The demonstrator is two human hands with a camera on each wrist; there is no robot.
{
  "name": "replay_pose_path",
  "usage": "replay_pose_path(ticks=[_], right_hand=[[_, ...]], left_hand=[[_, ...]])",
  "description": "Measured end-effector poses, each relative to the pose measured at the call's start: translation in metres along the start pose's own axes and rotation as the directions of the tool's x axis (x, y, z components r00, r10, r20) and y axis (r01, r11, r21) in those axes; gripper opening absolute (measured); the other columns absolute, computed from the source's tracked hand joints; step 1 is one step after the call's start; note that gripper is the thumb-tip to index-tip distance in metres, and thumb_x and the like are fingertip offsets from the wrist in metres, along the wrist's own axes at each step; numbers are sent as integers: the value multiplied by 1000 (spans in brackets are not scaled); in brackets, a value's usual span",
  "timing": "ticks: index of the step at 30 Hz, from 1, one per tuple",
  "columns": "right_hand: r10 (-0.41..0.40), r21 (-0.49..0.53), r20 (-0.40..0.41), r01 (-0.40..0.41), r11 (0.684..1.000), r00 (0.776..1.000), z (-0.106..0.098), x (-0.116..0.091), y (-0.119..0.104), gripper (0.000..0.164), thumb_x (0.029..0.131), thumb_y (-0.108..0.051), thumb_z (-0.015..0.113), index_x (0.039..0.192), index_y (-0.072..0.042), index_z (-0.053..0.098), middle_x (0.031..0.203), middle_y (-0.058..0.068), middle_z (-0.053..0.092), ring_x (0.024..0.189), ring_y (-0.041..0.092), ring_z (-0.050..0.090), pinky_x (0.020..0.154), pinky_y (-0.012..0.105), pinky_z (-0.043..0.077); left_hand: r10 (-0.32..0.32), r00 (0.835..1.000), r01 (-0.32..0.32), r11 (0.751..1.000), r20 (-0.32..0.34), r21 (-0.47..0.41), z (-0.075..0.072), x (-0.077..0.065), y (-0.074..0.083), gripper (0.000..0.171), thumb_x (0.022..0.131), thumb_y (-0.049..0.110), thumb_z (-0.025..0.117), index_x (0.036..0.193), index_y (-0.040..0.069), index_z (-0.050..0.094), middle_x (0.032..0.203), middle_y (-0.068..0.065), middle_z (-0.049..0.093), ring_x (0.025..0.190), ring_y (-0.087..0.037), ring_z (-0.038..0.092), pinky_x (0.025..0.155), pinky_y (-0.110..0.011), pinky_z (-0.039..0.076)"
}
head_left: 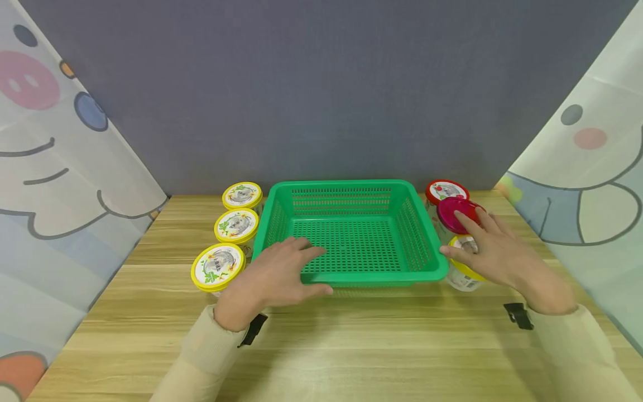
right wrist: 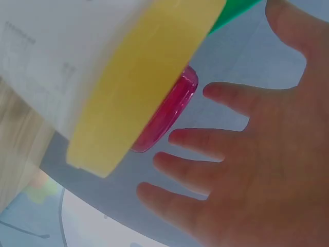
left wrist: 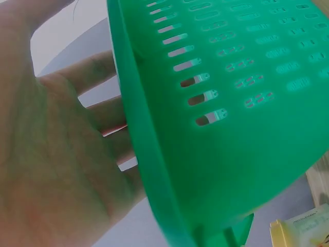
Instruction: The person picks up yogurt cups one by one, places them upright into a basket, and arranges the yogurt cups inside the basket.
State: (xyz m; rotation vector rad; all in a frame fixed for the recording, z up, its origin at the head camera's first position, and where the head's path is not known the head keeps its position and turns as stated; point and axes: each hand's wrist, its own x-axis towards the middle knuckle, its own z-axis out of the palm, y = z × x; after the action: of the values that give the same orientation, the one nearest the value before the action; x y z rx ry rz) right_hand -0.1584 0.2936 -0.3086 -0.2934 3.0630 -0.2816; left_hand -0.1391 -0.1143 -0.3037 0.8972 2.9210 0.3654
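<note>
A green perforated basket [head_left: 351, 277] lies in the middle of the table. My left hand [head_left: 276, 274] hovers over its front left corner, fingers spread and holding nothing; in the left wrist view the basket wall [left wrist: 169, 154] hides the fingertips. To the right of the basket, my right hand [head_left: 502, 257] reaches with loosely spread fingers above a row of tubs. Beneath it are a magenta-lidded tub [head_left: 449, 215] and a yellow-lidded tub [head_left: 462, 279], partly covered by the hand. In the right wrist view, the fingers [right wrist: 205, 144] appear apart from the yellow lid [right wrist: 133, 87].
Behind the magenta lid stands a red-lidded tub [head_left: 447, 190]. Left of the basket, three yellow-lidded tubs form a column: a near one [head_left: 217, 267], a middle one [head_left: 236, 225] and a far one [head_left: 242, 195]. A grey panel [head_left: 321, 100] closes off the back; cartoon-printed sheets flank both sides.
</note>
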Motion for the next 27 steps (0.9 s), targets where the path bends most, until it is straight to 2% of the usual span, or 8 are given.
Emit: replay_pose_path(ticks=[2,7,14,19,23,27], right_hand=[[1,11,6,-1,1000,1000,1,-1,1,99,95,-68,53,161,-3,18,159,37,11,140,61,13,93,82,31],[3,49,7,-4,999,1000,3,-5,5,100,94,-67,55,162,-5,16,159,37,11,140,64,15,92,82,31],[-55,44,-71,58,997,996,9,-11,8,96,92,-61,65,155,1,30,148,31,29,131,61,30,90,79,37],[-52,46,-64,55,997,997,12,-13,10,90,91,-62,66,154,-5,34,147,30,32,129,61,33,88,80,36],[-45,48,-44,47,998,998,14,-14,11,86,90,-64,66,149,-8,39,143,32,36,126,61,35,87,80,37],[-29,58,-12,30,998,999,16,-14,12,87,90,-65,65,148,-6,39,142,35,36,125,61,35,88,79,37]], left_hand=[[-2,1000,2,1000,2,0,0,-1,1,72,86,60,72,143,18,59,138,-10,58,131,-34,51,104,-53,43],[-1,1000,1,1000,13,-2,2,-4,0,67,89,56,71,141,16,61,136,-12,58,128,-33,53,103,-51,44],[78,996,-77,996,-35,38,7,-9,-6,51,92,47,71,129,13,68,112,-5,60,99,-23,54,86,-42,49],[108,993,-106,993,-57,44,9,-10,-8,39,94,43,70,118,12,72,96,1,56,86,-18,48,79,-38,46],[110,992,-107,993,-54,54,10,-11,-8,37,95,43,69,116,13,72,92,3,53,83,-16,47,76,-36,46],[110,993,-108,993,-44,52,11,-12,-9,36,96,43,68,115,12,73,90,4,52,81,-16,46,73,-33,45]])
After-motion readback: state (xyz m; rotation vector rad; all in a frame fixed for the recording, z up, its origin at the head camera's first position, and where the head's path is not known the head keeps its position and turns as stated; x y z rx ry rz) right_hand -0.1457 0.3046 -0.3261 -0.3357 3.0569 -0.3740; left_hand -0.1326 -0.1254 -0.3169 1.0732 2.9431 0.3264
